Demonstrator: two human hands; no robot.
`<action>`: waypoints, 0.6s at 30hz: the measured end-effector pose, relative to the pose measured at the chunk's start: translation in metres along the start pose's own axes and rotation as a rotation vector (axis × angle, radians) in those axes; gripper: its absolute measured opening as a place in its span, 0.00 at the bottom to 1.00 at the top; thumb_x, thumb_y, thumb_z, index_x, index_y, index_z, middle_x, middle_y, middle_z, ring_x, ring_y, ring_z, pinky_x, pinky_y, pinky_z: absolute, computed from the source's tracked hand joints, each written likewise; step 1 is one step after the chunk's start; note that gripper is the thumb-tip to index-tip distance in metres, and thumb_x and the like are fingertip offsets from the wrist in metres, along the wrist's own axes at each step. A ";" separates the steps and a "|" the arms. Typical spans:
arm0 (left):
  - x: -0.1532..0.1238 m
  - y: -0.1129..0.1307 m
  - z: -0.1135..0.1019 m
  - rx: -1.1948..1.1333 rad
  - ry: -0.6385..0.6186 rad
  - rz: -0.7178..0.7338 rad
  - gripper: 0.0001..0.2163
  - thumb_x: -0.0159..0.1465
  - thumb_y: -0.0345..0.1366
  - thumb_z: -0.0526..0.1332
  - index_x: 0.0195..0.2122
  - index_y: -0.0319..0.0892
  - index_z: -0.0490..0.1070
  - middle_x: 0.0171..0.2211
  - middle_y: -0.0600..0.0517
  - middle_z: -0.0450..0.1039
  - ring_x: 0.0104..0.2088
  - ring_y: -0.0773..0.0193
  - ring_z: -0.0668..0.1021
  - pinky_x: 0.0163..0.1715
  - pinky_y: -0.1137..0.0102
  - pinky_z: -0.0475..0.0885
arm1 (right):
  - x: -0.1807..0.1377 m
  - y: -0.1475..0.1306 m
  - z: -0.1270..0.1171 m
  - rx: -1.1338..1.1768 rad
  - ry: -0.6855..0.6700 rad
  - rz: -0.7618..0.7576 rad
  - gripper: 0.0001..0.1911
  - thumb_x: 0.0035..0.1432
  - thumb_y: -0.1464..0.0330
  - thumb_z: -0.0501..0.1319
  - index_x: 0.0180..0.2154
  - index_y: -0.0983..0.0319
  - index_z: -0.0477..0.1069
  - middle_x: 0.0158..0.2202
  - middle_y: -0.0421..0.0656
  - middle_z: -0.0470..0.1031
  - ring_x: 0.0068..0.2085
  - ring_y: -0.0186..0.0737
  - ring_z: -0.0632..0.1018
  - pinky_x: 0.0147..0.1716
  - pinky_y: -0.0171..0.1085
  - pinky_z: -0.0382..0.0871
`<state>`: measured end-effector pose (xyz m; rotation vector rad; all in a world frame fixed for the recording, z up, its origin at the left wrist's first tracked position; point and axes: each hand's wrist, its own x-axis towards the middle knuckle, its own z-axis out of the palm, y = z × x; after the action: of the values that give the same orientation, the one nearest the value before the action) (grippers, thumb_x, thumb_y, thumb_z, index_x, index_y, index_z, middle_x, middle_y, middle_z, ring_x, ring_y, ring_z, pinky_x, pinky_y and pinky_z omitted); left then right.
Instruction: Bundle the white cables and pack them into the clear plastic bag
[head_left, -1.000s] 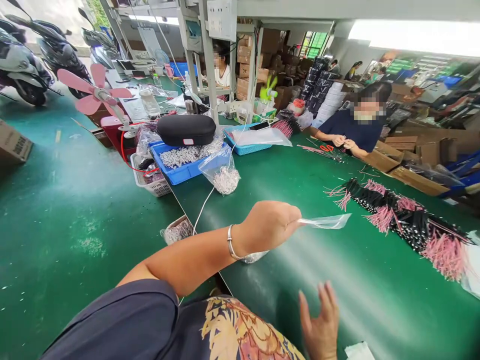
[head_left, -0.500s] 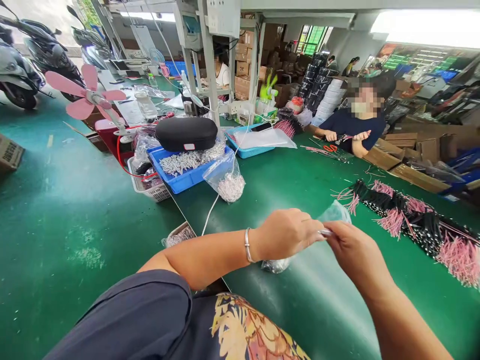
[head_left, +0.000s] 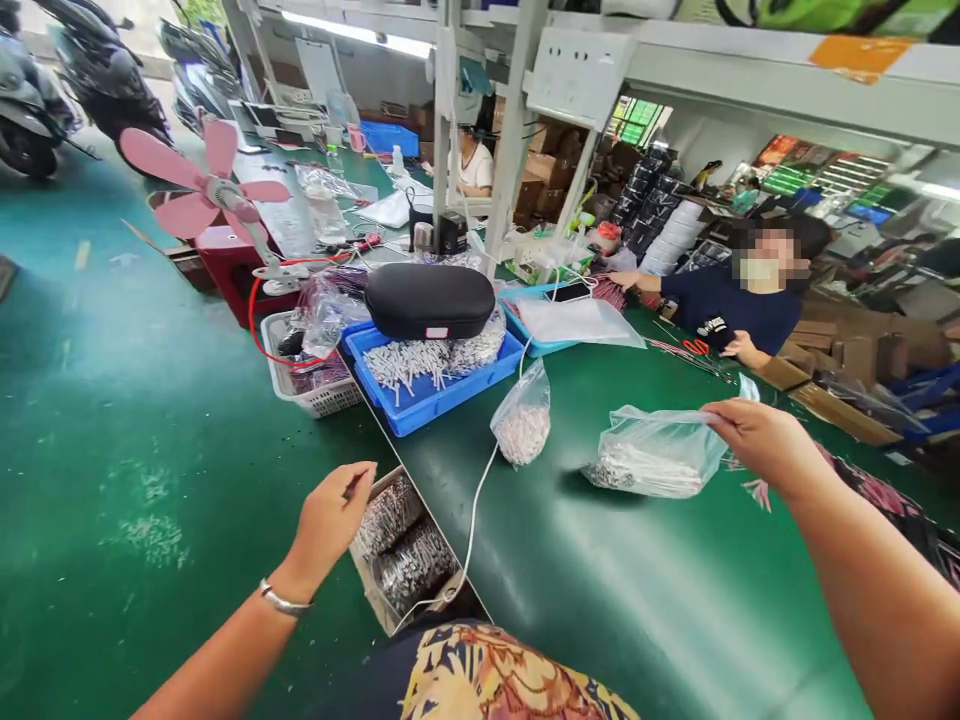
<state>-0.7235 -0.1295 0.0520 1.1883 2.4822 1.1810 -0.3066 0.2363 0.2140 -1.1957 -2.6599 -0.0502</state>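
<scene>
My right hand (head_left: 772,440) pinches the upper edge of a clear plastic bag (head_left: 652,455), which holds white strip-like pieces with metallic ends. The bag hangs low over the green table, its bottom close to the surface. My left hand (head_left: 330,520), thumb and fingers curled together, holds nothing visible. It is beside an open cardboard box (head_left: 367,590) at the table's edge. Bundles of small metallic-ended pieces (head_left: 416,565) fill that box. A smaller clear bag of pale pieces (head_left: 523,430) sits on the table between my hands.
A blue tray (head_left: 431,405) of white pieces carries a black case (head_left: 431,300). Left of it are a white basket (head_left: 322,400) and a pink fan (head_left: 217,190). A white cable (head_left: 474,520) crosses the table. Opposite sits a co-worker (head_left: 750,300); black-and-pink wire bundles (head_left: 885,490) lie right.
My hands have parted. The left has moved left and down to the cardboard box; the right has moved right with the bag, which now hangs in full view. The camera view has shifted.
</scene>
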 end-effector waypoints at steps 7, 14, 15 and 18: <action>0.032 -0.031 -0.025 -0.195 0.088 -0.305 0.17 0.58 0.49 0.58 0.41 0.44 0.73 0.38 0.49 0.77 0.38 0.57 0.78 0.40 0.66 0.70 | 0.140 -0.022 0.045 -0.019 -0.029 -0.113 0.15 0.58 0.59 0.55 0.31 0.60 0.76 0.33 0.49 0.79 0.36 0.45 0.77 0.35 0.38 0.64; 0.119 0.012 -0.003 -1.126 -0.046 -0.663 0.20 0.54 0.44 0.66 0.44 0.39 0.70 0.41 0.43 0.74 0.38 0.61 0.78 0.38 0.70 0.74 | 0.246 -0.058 0.080 -0.041 0.029 -0.109 0.15 0.56 0.59 0.57 0.29 0.61 0.76 0.32 0.48 0.77 0.36 0.46 0.75 0.33 0.38 0.62; 0.136 0.022 0.003 -1.226 -0.068 -0.704 0.23 0.55 0.45 0.65 0.48 0.37 0.68 0.45 0.39 0.72 0.42 0.58 0.78 0.40 0.68 0.74 | 0.253 -0.063 0.085 -0.043 0.028 -0.097 0.15 0.56 0.59 0.57 0.30 0.61 0.76 0.32 0.47 0.77 0.36 0.46 0.75 0.33 0.38 0.61; 0.193 0.052 0.027 -1.404 -0.058 -0.782 0.38 0.54 0.48 0.66 0.61 0.38 0.52 0.60 0.32 0.57 0.55 0.50 0.70 0.48 0.62 0.71 | 0.259 -0.076 0.098 -0.042 0.010 -0.086 0.16 0.57 0.58 0.55 0.29 0.61 0.76 0.31 0.47 0.77 0.34 0.45 0.74 0.31 0.38 0.60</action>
<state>-0.8113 0.0433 0.1073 -0.1248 1.1400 1.8633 -0.5476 0.3878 0.1798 -1.0899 -2.7127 -0.1260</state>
